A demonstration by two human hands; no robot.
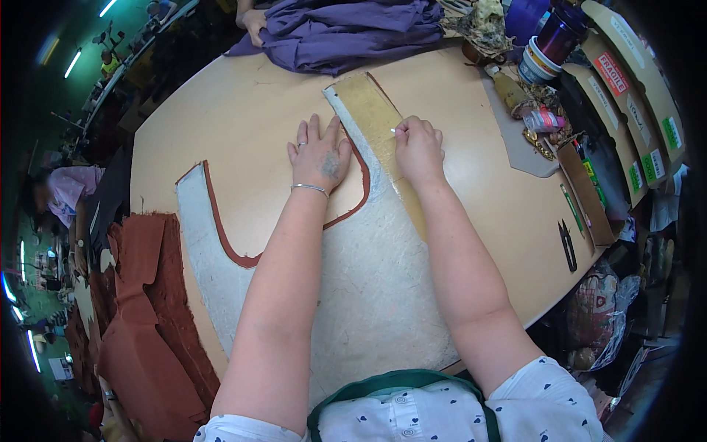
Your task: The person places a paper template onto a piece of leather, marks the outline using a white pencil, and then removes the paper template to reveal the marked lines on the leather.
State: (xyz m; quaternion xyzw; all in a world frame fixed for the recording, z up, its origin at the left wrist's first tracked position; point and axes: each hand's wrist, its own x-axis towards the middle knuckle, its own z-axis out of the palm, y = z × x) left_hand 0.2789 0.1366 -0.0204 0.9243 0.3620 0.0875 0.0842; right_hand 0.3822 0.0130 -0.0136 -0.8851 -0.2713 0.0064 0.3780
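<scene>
A large pale grey pattern piece with a deep U-shaped cut-out lies on the table, and a rim of rust-brown fabric shows along its curved edge. A gold-tan strip runs down the right side of its upper arm. My left hand rests flat, fingers spread, on the table and the inner edge of that arm. My right hand is closed in a pinch over the strip's outer edge. From its fingertips sticks a small white tip, perhaps chalk; the rest of it is hidden in the fingers.
Rust-brown fabric is stacked at the left. Purple cloth lies at the far edge, with another person's hand on it. Black thread snips, a green pen, a cardboard box and tubs stand or lie at right.
</scene>
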